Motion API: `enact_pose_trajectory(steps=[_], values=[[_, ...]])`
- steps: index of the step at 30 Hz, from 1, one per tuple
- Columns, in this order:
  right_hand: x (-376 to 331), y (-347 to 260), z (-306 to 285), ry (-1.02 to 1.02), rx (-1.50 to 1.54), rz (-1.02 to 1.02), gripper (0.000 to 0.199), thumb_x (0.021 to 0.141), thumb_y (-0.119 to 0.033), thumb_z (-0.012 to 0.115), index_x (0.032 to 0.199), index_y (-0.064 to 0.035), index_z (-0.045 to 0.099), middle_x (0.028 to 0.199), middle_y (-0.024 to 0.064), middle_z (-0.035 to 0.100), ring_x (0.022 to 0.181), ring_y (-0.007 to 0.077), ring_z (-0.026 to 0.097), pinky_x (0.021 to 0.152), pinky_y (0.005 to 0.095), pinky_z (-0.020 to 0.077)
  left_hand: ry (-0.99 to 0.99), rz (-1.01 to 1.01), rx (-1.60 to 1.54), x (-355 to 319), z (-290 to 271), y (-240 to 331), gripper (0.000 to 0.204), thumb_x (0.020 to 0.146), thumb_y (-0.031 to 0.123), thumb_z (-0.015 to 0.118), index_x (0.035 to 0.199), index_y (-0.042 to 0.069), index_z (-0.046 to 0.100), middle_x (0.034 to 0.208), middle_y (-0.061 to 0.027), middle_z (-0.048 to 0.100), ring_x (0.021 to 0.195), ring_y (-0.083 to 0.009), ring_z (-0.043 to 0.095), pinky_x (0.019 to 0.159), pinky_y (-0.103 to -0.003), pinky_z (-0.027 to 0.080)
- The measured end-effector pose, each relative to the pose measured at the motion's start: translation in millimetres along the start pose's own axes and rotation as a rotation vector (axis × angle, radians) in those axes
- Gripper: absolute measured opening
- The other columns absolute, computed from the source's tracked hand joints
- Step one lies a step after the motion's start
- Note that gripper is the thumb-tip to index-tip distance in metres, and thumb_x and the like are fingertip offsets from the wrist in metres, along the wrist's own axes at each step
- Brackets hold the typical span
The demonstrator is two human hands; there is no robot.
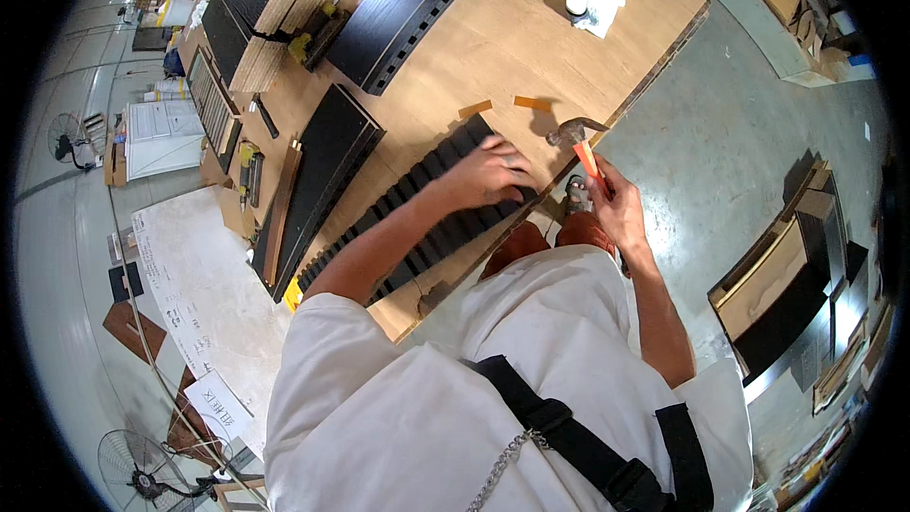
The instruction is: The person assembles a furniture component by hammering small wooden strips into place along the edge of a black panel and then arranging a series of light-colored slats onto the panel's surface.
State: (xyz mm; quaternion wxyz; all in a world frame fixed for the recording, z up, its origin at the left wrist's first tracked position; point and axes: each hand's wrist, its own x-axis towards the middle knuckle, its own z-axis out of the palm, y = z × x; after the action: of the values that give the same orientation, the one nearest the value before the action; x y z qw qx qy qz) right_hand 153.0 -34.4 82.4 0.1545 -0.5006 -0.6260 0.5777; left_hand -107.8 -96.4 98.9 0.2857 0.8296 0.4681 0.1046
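Right hand (618,204): hammer (585,153) being gripped, head pointing away.
Left hand (487,173) being held half-spread over ribbed panel (436,237) slanting far-right.

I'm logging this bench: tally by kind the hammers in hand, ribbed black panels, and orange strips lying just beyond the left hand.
Hammer, in the right hand: 1
Ribbed black panel, under the left hand: 1
Orange strips: 2
Total: 4
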Motion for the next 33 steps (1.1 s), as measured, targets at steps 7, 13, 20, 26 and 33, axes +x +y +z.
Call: enact_pose_trajectory(steps=[7, 13, 20, 26, 33], values=[[-20, 19, -6, -0.281, 0.006, 0.031, 0.041, 0.095, -0.017, 0.058, 0.135, -0.0127, 0.054, 0.067, 0.0028, 0.056, 0.055, 0.0095, 0.05, 0.054, 0.0285, 0.045, 0.126, -0.066, 0.1, -16, 13, -16, 0.025, 0.091, 0.029, 0.059, 0.115, 0.02, 0.058, 0.117, -0.0086, 0.049, 0.122, -0.0307, 0.043, 0.114, -0.052, 0.021], [-23, 12, 6, -0.203, 0.139, 0.19, 0.04, 0.096, -0.019, 0.058, 0.135, -0.012, 0.054, 0.066, 0.0011, 0.055, 0.055, 0.0088, 0.05, 0.054, 0.0274, 0.0451, 0.183, -0.066, 0.294, -19, 31, -15, 0.023, 0.095, 0.028, 0.052, 0.116, 0.019, 0.052, 0.116, -0.0107, 0.047, 0.124, -0.0315, 0.042, 0.113, -0.055, 0.022], [-21, 8, -1, -0.151, 0.177, 0.26, 0.038, 0.096, -0.018, 0.057, 0.134, -0.0099, 0.055, 0.067, -0.0005, 0.054, 0.057, 0.0071, 0.048, 0.053, 0.0255, 0.0435, 0.156, -0.074, 0.249, -18, 27, -14, 0.023, 0.101, 0.031, 0.041, 0.117, 0.017, 0.05, 0.117, -0.0128, 0.044, 0.127, -0.0334, 0.04, 0.114, -0.056, 0.017], [-23, 18, 6, -0.234, 0.198, 0.221, 0.04, 0.096, -0.018, 0.058, 0.134, -0.0097, 0.055, 0.066, -0.0002, 0.053, 0.054, 0.0064, 0.047, 0.05, 0.026, 0.0424, 0.175, -0.062, 0.278, -22, 32, -17, 0.031, 0.103, 0.036, 0.032, 0.114, 0.015, 0.053, 0.118, -0.0139, 0.044, 0.128, -0.0338, 0.039, 0.114, -0.056, 0.015], [-27, 19, 8, -0.145, 0.247, 0.221, 0.038, 0.097, -0.018, 0.056, 0.134, -0.0078, 0.055, 0.065, -0.002, 0.051, 0.052, 0.0057, 0.046, 0.048, 0.024, 0.0395, 0.138, -0.052, 0.269, -22, 28, -17, 0.036, 0.103, 0.039, 0.033, 0.117, 0.015, 0.055, 0.118, -0.0151, 0.046, 0.127, -0.0331, 0.038, 0.114, -0.055, 0.016]])
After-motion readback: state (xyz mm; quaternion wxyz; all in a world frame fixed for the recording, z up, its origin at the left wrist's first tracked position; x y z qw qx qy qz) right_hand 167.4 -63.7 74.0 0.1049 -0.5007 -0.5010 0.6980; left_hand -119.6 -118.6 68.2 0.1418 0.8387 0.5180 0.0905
